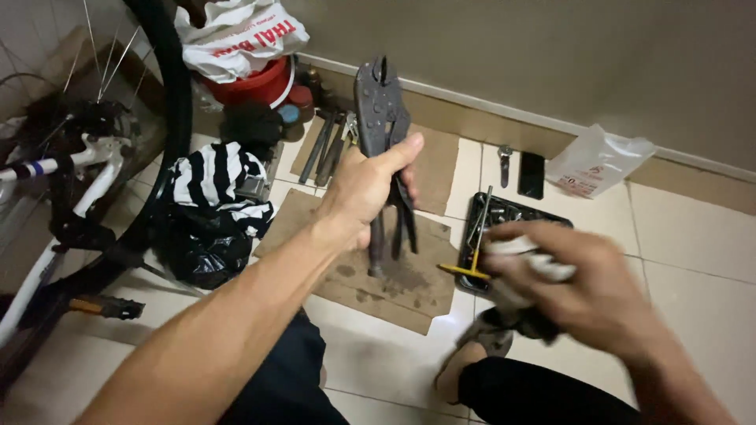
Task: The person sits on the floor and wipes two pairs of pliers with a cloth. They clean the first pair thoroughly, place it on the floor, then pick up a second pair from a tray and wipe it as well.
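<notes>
My left hand (364, 193) grips a pair of dark locking pliers (382, 118) by the handles, jaws pointing up, held above a stained sheet of cardboard (409, 287) on the tiled floor. My right hand (587, 287) is blurred and closed around a white rag (543, 264), just in front of a black tray (504, 216) of small tools. A yellow-handled tool (461, 270) sticks out of the tray beside that hand.
A bicycle wheel (169, 118) and white frame (79, 161) stand at the left. A striped cloth (216, 177) lies on a black bag. A red bucket (256, 83), several wrenches (327, 149), a phone (531, 175) and a white plastic bag (594, 161) lie along the wall.
</notes>
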